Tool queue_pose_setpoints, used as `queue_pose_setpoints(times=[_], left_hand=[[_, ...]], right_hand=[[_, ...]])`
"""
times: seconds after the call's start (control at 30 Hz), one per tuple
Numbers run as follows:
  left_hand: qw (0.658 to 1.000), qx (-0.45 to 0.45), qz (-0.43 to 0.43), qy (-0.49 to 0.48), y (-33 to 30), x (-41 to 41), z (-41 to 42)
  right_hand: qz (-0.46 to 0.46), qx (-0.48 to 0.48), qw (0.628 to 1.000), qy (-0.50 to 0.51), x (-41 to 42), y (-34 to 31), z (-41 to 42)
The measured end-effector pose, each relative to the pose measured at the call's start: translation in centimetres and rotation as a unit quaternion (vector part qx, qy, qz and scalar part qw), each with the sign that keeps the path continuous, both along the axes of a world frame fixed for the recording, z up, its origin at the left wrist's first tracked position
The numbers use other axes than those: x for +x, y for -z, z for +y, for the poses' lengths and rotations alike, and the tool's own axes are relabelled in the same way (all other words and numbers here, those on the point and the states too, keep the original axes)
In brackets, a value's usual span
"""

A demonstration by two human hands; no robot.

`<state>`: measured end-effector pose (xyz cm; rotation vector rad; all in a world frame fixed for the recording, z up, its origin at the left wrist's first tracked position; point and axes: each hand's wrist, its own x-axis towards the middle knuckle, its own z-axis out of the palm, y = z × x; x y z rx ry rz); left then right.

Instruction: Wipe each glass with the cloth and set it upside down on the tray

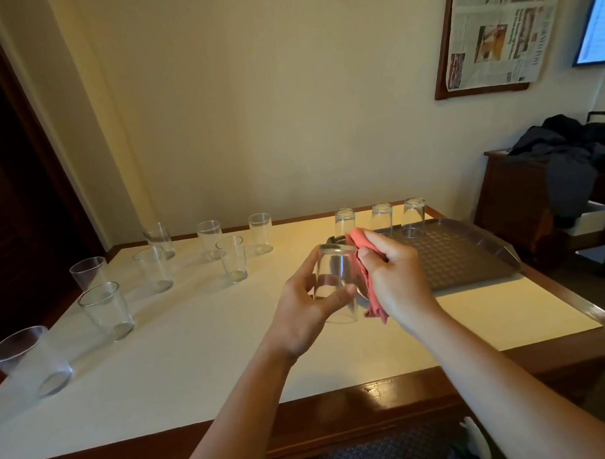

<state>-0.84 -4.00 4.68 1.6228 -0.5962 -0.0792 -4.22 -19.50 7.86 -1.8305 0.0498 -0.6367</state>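
Left hand [305,306] grips clear inverted drinking glass [335,283] above white tabletop [195,353]; right hand [395,277] clutches pink cloth [361,248] against it, at grey textured tray [466,258]'s near-left edge.

Eight upright glasses [232,259] stand left; three upturned [382,218], apparently, on the tray [466,258] right.

Left hand [309,306] covers part of the held glass [336,283], its fingers curled round the far wall. Right hand [395,277] hides much of the cloth [358,242], which in turn masks the tray's [466,258] near-left corner. Both forearms run off the lower edge. Newspaper [493,33] print is too blurred to read; the screen [595,23] is cut by the right edge.
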Motion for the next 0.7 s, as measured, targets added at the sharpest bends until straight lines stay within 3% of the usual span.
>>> queue_pose_setpoints(times=[0.1,0.27,0.37,0.7], left_hand=[[0.998,0.039,-0.039,-0.038,1.3,0.5,0.4],[0.986,0.096,-0.072,-0.115,3.3,1.2,0.8],[0.983,0.108,-0.086,-0.123,4.0,1.2,1.2],[0.981,0.110,-0.095,-0.129,4.4,1.5,1.1]], right_hand=[[0.035,-0.198,0.979,-0.021,0.1,-1.4,-1.4],[0.009,-0.455,0.888,-0.062,-1.2,-2.2,-0.7],[0.010,-0.478,0.875,-0.071,-1.3,-2.1,-1.6],[-0.046,-0.456,0.886,-0.069,-0.5,-1.2,-2.1]])
